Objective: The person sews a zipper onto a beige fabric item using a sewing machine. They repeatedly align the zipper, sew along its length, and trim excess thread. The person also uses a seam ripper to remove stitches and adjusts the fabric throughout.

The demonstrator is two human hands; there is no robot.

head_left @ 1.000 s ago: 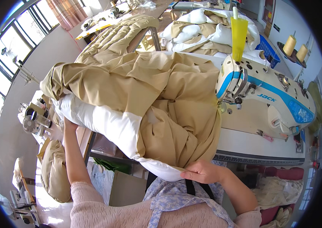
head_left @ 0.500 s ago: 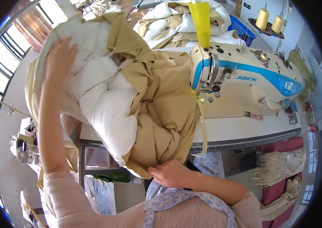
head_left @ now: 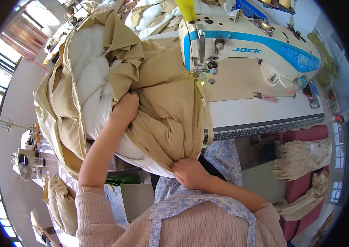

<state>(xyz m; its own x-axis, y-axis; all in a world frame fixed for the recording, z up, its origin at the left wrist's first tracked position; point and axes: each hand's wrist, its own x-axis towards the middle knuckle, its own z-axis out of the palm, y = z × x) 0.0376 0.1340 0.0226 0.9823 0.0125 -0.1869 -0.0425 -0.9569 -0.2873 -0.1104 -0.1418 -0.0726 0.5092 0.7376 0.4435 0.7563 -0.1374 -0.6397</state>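
A bulky padded cover (head_left: 164, 99), tan cloth with puffy white quilted lining, lies bunched on the left of the sewing machine table and hangs over its front edge. My left hand (head_left: 128, 106) is closed on a tan fold in its middle, the fingertips hidden in the cloth. Near me, my right hand (head_left: 188, 173) pinches the cover's front edge. A white and blue sewing machine (head_left: 244, 43) stands at the cover's right, its needle area over the cloth's right edge. From there a narrow cream strip (head_left: 208, 119) hangs down along the cloth. A zipper (head_left: 75, 99) runs along the cover's left part.
Pink-handled thread snips (head_left: 266, 97) lie on the machine table (head_left: 240, 113). More padded covers (head_left: 151, 20) and a blue basket (head_left: 248, 9) are behind. Cream gloves (head_left: 304, 158) lie on a maroon surface at the right. A small fan (head_left: 25, 171) stands at the left.
My left hand has moved from the far left of the white lining to the cover's middle. Tan cloth with the zipper now lies over the left side. The view has shifted.
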